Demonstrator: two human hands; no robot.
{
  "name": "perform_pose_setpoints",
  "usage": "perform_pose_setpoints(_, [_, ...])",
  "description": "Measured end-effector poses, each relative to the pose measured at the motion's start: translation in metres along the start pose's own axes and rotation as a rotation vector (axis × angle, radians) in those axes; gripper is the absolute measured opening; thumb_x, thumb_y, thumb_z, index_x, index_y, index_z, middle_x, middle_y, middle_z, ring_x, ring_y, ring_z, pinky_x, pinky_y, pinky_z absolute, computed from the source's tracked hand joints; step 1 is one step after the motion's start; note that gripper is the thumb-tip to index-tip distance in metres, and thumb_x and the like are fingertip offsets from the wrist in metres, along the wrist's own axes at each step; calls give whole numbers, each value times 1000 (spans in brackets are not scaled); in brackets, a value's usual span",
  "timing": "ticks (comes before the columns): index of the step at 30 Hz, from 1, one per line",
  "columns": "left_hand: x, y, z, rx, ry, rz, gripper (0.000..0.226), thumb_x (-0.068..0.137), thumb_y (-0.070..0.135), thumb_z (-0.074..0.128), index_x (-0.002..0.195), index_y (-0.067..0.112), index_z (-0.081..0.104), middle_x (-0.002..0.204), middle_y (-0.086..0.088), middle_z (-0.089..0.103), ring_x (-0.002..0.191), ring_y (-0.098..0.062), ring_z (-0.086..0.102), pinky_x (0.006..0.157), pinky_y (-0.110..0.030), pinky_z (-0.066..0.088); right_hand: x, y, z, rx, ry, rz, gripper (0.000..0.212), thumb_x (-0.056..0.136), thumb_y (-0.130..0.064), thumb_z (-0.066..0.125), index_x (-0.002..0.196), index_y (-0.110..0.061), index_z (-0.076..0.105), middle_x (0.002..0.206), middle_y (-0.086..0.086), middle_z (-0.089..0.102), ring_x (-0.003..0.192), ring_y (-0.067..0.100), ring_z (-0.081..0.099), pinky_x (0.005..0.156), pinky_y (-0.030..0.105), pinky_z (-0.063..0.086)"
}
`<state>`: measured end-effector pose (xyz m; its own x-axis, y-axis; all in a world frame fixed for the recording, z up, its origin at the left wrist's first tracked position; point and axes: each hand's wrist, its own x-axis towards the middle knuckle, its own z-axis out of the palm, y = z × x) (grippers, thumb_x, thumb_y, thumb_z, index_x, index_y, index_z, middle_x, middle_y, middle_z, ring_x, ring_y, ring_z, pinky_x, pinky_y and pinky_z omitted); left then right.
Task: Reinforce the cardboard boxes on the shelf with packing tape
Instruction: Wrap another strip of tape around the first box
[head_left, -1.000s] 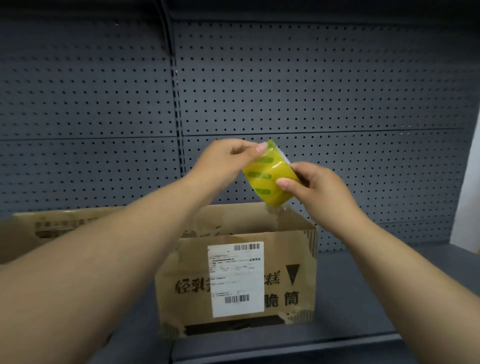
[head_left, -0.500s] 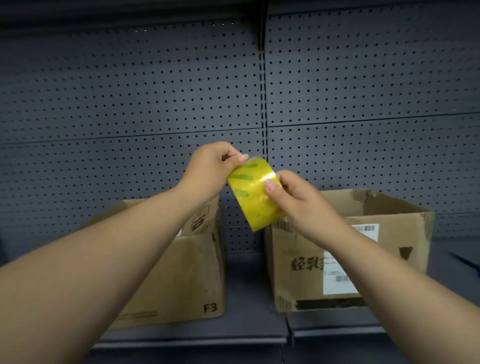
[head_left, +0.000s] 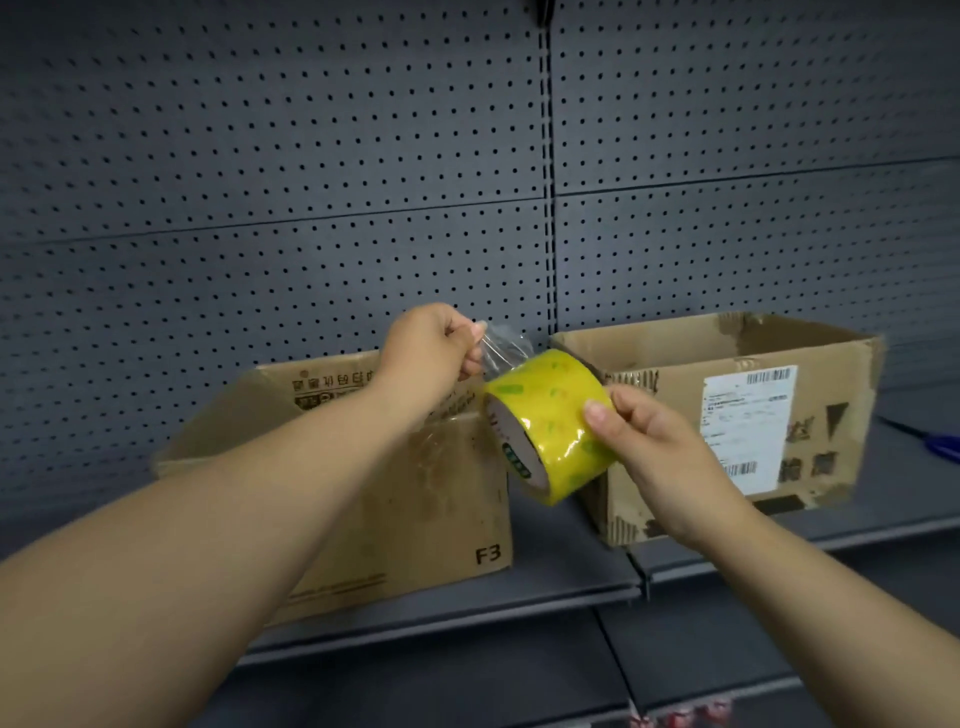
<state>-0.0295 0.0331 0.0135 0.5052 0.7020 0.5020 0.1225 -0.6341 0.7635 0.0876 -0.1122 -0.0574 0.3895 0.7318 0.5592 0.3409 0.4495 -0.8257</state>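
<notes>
Single head cam, wide-angle, faces fwd & a bit down, near the shelf (head_left: 561, 564) & pegboard (head_left: 260, 156).
</notes>
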Motion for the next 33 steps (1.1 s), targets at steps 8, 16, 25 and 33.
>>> perform_pose_setpoints(8, [11,-13,0,371,-24,23,24,96,22,49,79,10,61,74,-1,67,72,-17,66,70,-28,49,-16,8,-9,-293,124,179,72,76,-67,54,73,5,53,63,7,48,60,17,47,61,31,39])
perform_pose_setpoints(16, [2,-31,4,737,-137,11,29,95,18,46,78,0,61,69,-13,57,58,-22,47,51,-28,35,-11,14,-8,-532,60,231,48,89,-46,49,54,-17,35,51,-4,34,49,10,35,51,26,29])
perform_pose_setpoints(25, [14,-36,16,795,-298,-237,22,91,21,49,75,8,57,78,-7,54,66,-19,51,59,-30,46,-4,26,-11,-551,-42,286,47,90,-47,48,56,-17,39,51,-5,37,50,9,38,50,24,29])
perform_pose_setpoints(33, [10,-35,15,662,-190,-180,25,84,16,61,102,14,44,103,-2,46,92,-21,50,61,-27,40,1,39,-10,-487,-89,310,48,89,-50,48,55,-18,35,52,-3,35,50,12,37,54,29,31])
